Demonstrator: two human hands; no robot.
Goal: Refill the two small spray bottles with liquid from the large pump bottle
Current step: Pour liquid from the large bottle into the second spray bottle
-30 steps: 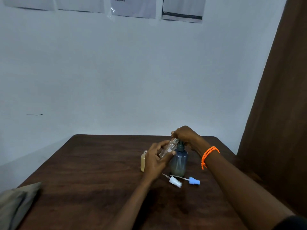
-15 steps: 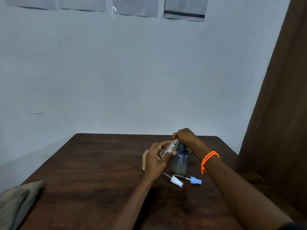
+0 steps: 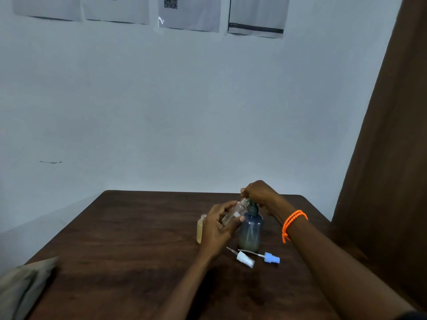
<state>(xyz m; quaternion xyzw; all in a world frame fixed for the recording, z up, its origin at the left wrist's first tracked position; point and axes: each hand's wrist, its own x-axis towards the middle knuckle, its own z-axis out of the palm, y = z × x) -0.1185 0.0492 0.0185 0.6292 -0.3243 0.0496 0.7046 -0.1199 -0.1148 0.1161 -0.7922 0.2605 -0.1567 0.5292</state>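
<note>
At the near left edge of the dark wooden table (image 3: 138,239), about eight o'clock from the bottles, lies a folded grey cloth (image 3: 20,287), well out of the way. Moving right, a small spray bottle already holding yellowish liquid (image 3: 200,229) stands uncapped at nine o'clock from the pump bottle, half hidden behind the left hand (image 3: 219,229). That hand has its fingers and thumb curled round the second, clear spray bottle (image 3: 233,214), tilting it so its open mouth points up toward the spout. The large blue-grey pump bottle (image 3: 250,232) stands upright just beside it, and the right hand (image 3: 258,195), orange bracelet (image 3: 292,224) at the wrist, wraps over the pump head (image 3: 252,207) from above, fingers curled down on it. To do this well, I would keep the clear bottle's mouth touching the spout and press in slow, short strokes, since the opening looks narrow and a hard push could squirt past it. At six o'clock lie the white sprayer cap (image 3: 245,258) and the blue sprayer cap (image 3: 272,258), tubes trailing, close enough to the forearms to be swept aside. Papers (image 3: 189,12) hang on the wall behind.
</note>
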